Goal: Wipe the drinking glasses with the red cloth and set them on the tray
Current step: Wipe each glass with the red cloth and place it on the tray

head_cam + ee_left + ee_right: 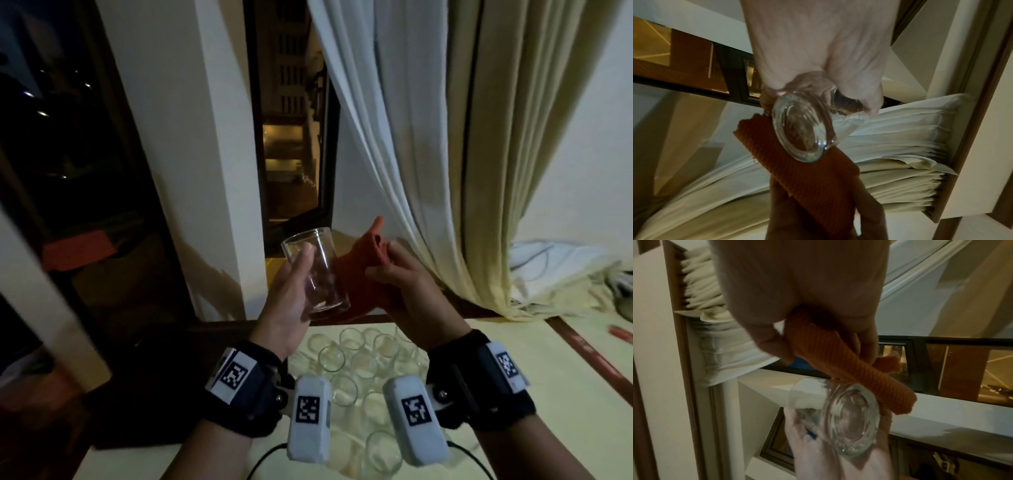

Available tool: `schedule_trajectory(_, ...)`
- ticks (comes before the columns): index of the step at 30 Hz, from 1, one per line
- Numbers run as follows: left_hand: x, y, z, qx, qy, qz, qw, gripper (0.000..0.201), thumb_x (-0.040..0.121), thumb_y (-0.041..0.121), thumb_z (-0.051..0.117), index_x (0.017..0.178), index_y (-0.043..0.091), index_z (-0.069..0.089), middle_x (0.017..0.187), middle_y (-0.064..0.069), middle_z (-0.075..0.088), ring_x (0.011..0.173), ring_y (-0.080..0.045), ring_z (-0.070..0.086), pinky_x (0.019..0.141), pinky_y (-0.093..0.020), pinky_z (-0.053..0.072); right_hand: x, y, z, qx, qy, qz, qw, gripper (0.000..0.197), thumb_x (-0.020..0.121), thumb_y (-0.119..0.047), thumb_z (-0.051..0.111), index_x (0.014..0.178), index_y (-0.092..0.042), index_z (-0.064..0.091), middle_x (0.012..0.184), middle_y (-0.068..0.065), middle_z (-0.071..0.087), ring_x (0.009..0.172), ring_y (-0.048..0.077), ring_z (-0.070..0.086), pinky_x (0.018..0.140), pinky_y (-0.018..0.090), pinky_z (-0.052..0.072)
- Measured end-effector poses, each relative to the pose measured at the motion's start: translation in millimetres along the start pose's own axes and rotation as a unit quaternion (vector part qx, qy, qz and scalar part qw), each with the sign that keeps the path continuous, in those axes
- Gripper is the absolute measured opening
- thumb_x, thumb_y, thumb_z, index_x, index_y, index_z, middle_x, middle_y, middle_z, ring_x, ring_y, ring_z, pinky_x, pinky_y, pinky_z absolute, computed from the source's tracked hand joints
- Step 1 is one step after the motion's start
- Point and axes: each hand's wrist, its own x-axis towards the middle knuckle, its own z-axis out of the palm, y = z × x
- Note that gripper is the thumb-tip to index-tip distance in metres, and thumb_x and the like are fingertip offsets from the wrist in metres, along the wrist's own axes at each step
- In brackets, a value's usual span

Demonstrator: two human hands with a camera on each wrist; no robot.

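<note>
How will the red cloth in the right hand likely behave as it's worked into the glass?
Probably floppy: the red cloth folds and droops from the right hand. Its ribbed knit should grip rather than slip on the smooth glass.

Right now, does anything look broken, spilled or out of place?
Nothing stands out. The left hand holds an intact, empty glass; the right hand grips the red cloth beside it.

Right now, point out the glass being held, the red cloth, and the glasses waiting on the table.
glass (317, 270): head view, on its clear side wall, gripped by the left hand.
cloth (840, 363): right wrist view, mid-roll, gripped by the right hand.
table glasses (363, 359): head view, middle of the cluster.
</note>
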Motion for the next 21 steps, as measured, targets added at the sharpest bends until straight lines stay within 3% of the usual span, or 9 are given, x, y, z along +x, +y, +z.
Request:
schedule_trajectory(2, -1.9, -1.4, 6.6, -0.007, 0.006, -0.002, 1.000, 0.070, 0.082, 0.057, 0.055, 0.137, 0.014, 0.055, 0.120, -0.017, 0.071, 0.109, -0.032, 0.070, 0.091, -0.050, 0.057, -8.5, 4.8, -7.3, -0.032, -0.054, -0.015, 0.998, 0.061, 0.074, 0.002, 0.064, 0.133, -0.009, 0.055, 0.119, 0.023, 0.067, 0.105, 0.040, 0.068, 0.082, 0.052, 0.059)
schedule_trajectory(4, -3.2, -3.5, 10.8, -0.007, -0.002, -0.003, 1.000, 0.070, 0.082, 0.056, 0.055, 0.137, 0.013, 0.055, 0.122, -0.018, 0.070, 0.111, -0.034, 0.069, 0.093, -0.051, 0.056, -16.0, 12.7, -8.9, -0.063, -0.066, -0.017, 0.996, 0.069, 0.072, 0.005, 0.069, 0.137, -0.012, 0.054, 0.122, 0.026, 0.065, 0.109, 0.048, 0.064, 0.087, 0.058, 0.058)
schedule_trajectory(8, -6.5, -9.1, 11.0, 0.012, -0.037, -0.019, 0.999, 0.071, 0.083, 0.057, 0.054, 0.138, 0.013, 0.055, 0.126, -0.020, 0.067, 0.116, -0.035, 0.066, 0.094, -0.050, 0.055, -20.2, 24.5, -5.6, -0.069, -0.010, -0.032, 0.997, 0.045, 0.082, 0.005, 0.068, 0.117, -0.023, 0.069, 0.109, 0.023, 0.071, 0.099, 0.056, 0.063, 0.079, 0.059, 0.057)
schedule_trajectory(11, -7.4, -10.7, 6.7, 0.005, -0.048, -0.020, 0.999, 0.066, 0.079, 0.056, 0.056, 0.129, 0.012, 0.061, 0.113, -0.016, 0.071, 0.103, -0.031, 0.071, 0.088, -0.049, 0.056, -19.5, 27.2, -5.8, -0.026, 0.061, -0.008, 0.998, 0.041, 0.093, 0.011, 0.052, 0.110, -0.022, 0.071, 0.104, 0.012, 0.075, 0.101, 0.041, 0.069, 0.087, 0.050, 0.058)
schedule_trajectory(14, -8.6, -10.9, 5.3, -0.007, -0.041, -0.009, 0.999, 0.065, 0.076, 0.060, 0.066, 0.120, 0.012, 0.063, 0.093, -0.003, 0.065, 0.082, -0.016, 0.065, 0.081, -0.045, 0.052, -15.5, 28.3, -5.4, 0.001, 0.131, 0.005, 0.991, 0.032, 0.097, 0.007, 0.049, 0.124, -0.007, 0.059, 0.114, 0.019, 0.070, 0.109, 0.041, 0.065, 0.096, 0.057, 0.054)
schedule_trajectory(17, -11.4, -10.9, 3.0, -0.015, -0.028, -0.007, 0.999, 0.091, 0.064, 0.064, 0.072, 0.134, 0.008, 0.057, 0.097, -0.005, 0.064, 0.089, -0.020, 0.061, 0.083, -0.047, 0.051, -13.8, 28.0, -3.8, 0.002, 0.170, 0.012, 0.985, 0.029, 0.097, 0.005, 0.051, 0.122, -0.007, 0.058, 0.118, 0.023, 0.066, 0.113, 0.042, 0.064, 0.100, 0.059, 0.051)
schedule_trajectory(21, -18.1, -12.8, -1.8, -0.007, -0.022, -0.019, 1.000, 0.083, 0.073, 0.064, 0.068, 0.135, 0.010, 0.056, 0.114, -0.015, 0.068, 0.104, -0.032, 0.067, 0.082, -0.047, 0.059, -17.9, 26.3, 3.5, -0.015, 0.146, 0.023, 0.989, 0.019, 0.099, -0.002, 0.055, 0.114, -0.008, 0.065, 0.102, 0.018, 0.072, 0.093, 0.037, 0.072, 0.081, 0.055, 0.061)
